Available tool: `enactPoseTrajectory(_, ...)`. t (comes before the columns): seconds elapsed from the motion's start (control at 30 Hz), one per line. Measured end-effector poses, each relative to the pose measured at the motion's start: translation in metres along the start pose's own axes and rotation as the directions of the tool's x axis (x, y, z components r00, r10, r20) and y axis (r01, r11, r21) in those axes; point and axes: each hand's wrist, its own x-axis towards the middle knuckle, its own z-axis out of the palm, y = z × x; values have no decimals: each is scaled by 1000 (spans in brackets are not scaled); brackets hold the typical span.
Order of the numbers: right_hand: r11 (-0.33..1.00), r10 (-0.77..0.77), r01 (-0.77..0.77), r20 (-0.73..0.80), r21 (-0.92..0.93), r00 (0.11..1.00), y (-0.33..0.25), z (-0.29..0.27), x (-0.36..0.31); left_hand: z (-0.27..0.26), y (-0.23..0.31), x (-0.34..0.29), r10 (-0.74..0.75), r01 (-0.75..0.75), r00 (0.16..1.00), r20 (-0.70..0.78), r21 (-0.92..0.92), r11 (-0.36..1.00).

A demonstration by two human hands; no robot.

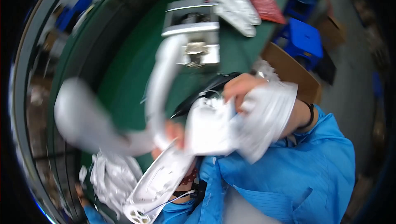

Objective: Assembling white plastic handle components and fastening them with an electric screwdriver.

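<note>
Motion smears much of the middle. My left hand (173, 135) is closed around white plastic parts: a long curved piece (161, 75) rises from it, and an open elongated shell (159, 178) with a wire hangs below. A rounded white piece (78, 110) extends leftward from the same grip, though I cannot tell whether it is joined. My right hand (243, 90), fingers bent, grips a crumpled white plastic bag (268, 116). Next to those fingers is a boxy white part (210, 129); whether it is in the bag or held separately is unclear.
On the green table (123, 59) stands a grey-white metal fixture (192, 28). White gloves (237, 11) and red bags (264, 1) lie beyond it. A cardboard box (293, 71) and blue stool (305, 42) are rightward. Bagged parts (113, 178) and another person's hand (80, 191) appear lower left.
</note>
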Motion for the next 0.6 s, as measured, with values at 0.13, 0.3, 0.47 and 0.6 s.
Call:
enactPoseTrajectory(0.13, 713, 547, -88, -473, 696, 691, 45, -28, -170, 37, -153, 51, -401, 396, 913, -71, -71, 915)
enactPoseTrajectory(0.3, 368, 912, 181, -392, 912, 124, 110, -2, -306, -22, -334, 89, -480, 582, 753, -451, 796, 166)
enactPoseTrajectory(0.47, 164, 984, 244, -177, 956, 31, 231, 5, -379, -145, -441, 124, -426, 585, 710, -561, 806, -86)
enactPoseTrajectory(0.6, 115, 993, 183, -106, 976, -59, 310, -19, -394, -243, -485, 155, -456, 553, 686, -567, 814, -181)
